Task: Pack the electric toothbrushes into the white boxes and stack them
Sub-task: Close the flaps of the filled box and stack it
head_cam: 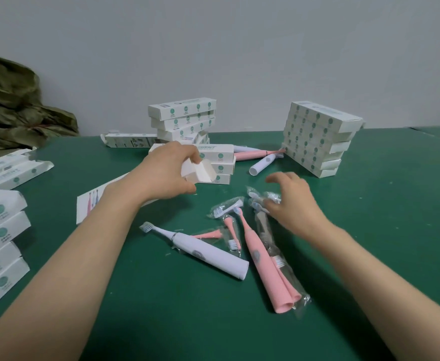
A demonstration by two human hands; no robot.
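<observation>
Near the front edge of the green surface [161, 321] lie a white toothbrush [200, 252] and a pink toothbrush [260, 259]. A second pink handle in a clear bag [290, 285] lies against the pink one, and bagged brush heads [230, 226] are scattered just beyond. At the left edge is a stack of white boxes [0, 230] printed with round green logos. The writing under the logos is too small to read.

The right hand [295, 204] hovers over more bagged heads [261, 198], its fingers curled down and touching them. I cannot tell whether they pinch one. The left hand [166, 173] grips an open white box [200, 171] at its flap end. The box's printed face runs back under the wrist and shows small pictures of toothbrushes.

Just behind is a low pile of three boxes [222, 165] with teal capitals on top, too blurred to read with certainty. Beside it lie another pink toothbrush [252, 154] and a white handle [261, 164].

Toward the far edge stand a crooked stack [185, 118] and a taller stack [315, 136] at the right. An opened box [127, 140] lies flat there too. The wall beyond is plain pale grey [239, 48]. Crumpled olive cloth [18, 105] sits at the far left corner.
</observation>
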